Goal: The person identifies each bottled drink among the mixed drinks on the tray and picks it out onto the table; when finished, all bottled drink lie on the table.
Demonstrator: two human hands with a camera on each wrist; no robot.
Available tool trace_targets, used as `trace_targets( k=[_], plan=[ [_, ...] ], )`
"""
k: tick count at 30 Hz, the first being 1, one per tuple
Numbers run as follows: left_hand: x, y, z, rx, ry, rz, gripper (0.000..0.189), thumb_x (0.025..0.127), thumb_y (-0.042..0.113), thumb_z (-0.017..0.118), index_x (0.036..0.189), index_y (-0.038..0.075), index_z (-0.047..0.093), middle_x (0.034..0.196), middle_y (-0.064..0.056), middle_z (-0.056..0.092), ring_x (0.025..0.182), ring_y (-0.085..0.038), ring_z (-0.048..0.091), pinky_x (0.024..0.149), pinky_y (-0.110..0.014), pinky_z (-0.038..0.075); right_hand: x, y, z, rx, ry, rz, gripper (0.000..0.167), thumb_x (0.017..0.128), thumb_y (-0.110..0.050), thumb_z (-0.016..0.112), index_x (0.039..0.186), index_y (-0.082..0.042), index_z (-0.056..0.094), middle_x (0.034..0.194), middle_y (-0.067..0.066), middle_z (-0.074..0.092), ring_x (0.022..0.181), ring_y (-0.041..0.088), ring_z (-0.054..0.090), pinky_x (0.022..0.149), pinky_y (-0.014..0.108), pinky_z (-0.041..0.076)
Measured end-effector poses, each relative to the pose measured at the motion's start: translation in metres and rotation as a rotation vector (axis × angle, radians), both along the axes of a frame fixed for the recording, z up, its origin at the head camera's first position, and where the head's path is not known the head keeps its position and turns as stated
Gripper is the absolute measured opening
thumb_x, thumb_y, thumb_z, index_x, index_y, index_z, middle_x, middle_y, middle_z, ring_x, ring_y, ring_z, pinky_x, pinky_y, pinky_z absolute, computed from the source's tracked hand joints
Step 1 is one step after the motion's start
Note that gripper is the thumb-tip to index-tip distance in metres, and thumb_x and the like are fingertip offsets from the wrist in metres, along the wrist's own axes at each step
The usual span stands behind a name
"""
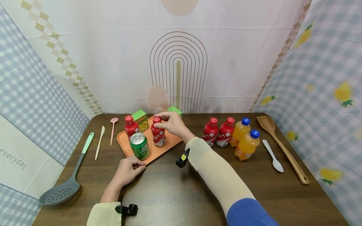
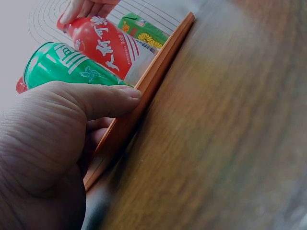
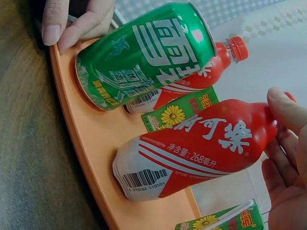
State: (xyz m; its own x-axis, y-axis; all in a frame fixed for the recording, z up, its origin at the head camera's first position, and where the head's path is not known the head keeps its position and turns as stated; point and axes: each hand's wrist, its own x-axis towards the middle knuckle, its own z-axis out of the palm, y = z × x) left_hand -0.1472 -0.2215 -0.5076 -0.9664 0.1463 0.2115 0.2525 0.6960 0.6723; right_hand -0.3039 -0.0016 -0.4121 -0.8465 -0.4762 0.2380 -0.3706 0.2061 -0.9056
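In the head view my right hand (image 1: 173, 125) grips a red cola bottle (image 1: 159, 137) by its neck, just below the cap. The bottle stands upright on an orange tray (image 1: 172, 140). At the tray's near left corner my left hand (image 1: 127, 171) pinches the rim, its thumb (image 2: 112, 99) on top in the left wrist view. Right beside that hand is a green soda can (image 1: 139, 148). Behind the can stands another red bottle (image 1: 131, 126), with a green drink carton (image 1: 142, 121) next to it. A second carton (image 1: 174, 110) is partly hidden behind my right hand.
Two red bottles (image 1: 225, 133) and two orange soda bottles (image 1: 247, 146) stand right of the tray. A white spoon (image 1: 273, 157) and wooden spatula (image 1: 285, 150) lie farther right. Left are a slotted turner (image 1: 63, 190), a cream knife (image 1: 99, 142) and a pink spoon (image 1: 112, 130).
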Motion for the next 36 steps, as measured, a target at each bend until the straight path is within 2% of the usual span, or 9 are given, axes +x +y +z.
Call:
trace_targets(
  k=[8,14,21,24,27,31,36],
  plan=[
    [0.001,0.0,0.0,0.001,0.0,0.005,0.012,0.077,0.009,0.08,0.078,0.02,0.075,0.069,0.014,0.059,0.064,-0.004,0.053,0.058,-0.023,0.046,0.008,-0.005,-0.004,-0.014,0.043,-0.125,0.037,0.077,-0.02,0.082,0.112,-0.013,0.073,0.108,-0.004,0.068,0.098,0.013,0.061,0.076,0.027,0.054],
    [0.0,0.0,0.002,-0.001,-0.001,-0.004,0.009,0.078,0.009,0.08,0.079,0.017,0.076,0.07,0.014,0.06,0.064,-0.004,0.054,0.059,-0.024,0.047,0.013,-0.009,-0.006,0.009,0.083,-0.226,0.034,0.075,-0.026,0.084,0.107,-0.022,0.074,0.105,-0.008,0.068,0.099,0.013,0.061,0.076,0.027,0.053],
    [-0.001,-0.001,0.002,-0.007,-0.013,0.003,0.008,0.078,0.01,0.08,0.08,0.017,0.076,0.07,0.014,0.06,0.064,-0.005,0.054,0.059,-0.024,0.047,0.014,-0.012,-0.011,-0.011,0.119,-0.248,0.035,0.076,-0.028,0.082,0.109,-0.02,0.073,0.104,-0.007,0.069,0.098,0.011,0.062,0.078,0.029,0.053],
    [-0.001,-0.001,0.002,-0.007,-0.014,0.004,0.006,0.078,0.011,0.08,0.081,0.015,0.077,0.07,0.014,0.06,0.064,-0.005,0.054,0.06,-0.024,0.047,0.012,-0.011,-0.011,0.001,0.151,-0.233,0.036,0.077,-0.028,0.082,0.11,-0.02,0.073,0.105,-0.007,0.069,0.097,0.011,0.062,0.081,0.031,0.053],
    [0.0,-0.001,0.002,-0.004,-0.009,0.004,0.005,0.078,0.012,0.08,0.081,0.014,0.077,0.07,0.013,0.06,0.065,-0.006,0.054,0.06,-0.024,0.047,0.01,-0.008,-0.008,0.014,0.169,-0.174,0.037,0.078,-0.028,0.082,0.112,-0.016,0.072,0.107,-0.005,0.068,0.099,0.012,0.06,0.086,0.036,0.051],
    [0.0,-0.001,0.001,-0.007,-0.006,0.004,0.006,0.078,0.011,0.08,0.081,0.015,0.077,0.07,0.013,0.06,0.064,-0.006,0.054,0.06,-0.024,0.046,0.004,-0.002,-0.001,0.018,0.11,-0.049,0.038,0.08,-0.026,0.079,0.115,-0.012,0.07,0.112,-0.003,0.067,0.104,0.013,0.059,0.09,0.038,0.05],
    [-0.002,0.0,0.001,-0.013,-0.001,0.0,0.006,0.078,0.011,0.08,0.081,0.015,0.077,0.07,0.013,0.059,0.065,-0.005,0.054,0.06,-0.024,0.047,-0.003,0.007,0.004,0.027,0.033,0.06,0.041,0.083,-0.023,0.077,0.12,-0.013,0.067,0.115,-0.002,0.065,0.104,0.014,0.061,0.085,0.03,0.051]
  ],
)
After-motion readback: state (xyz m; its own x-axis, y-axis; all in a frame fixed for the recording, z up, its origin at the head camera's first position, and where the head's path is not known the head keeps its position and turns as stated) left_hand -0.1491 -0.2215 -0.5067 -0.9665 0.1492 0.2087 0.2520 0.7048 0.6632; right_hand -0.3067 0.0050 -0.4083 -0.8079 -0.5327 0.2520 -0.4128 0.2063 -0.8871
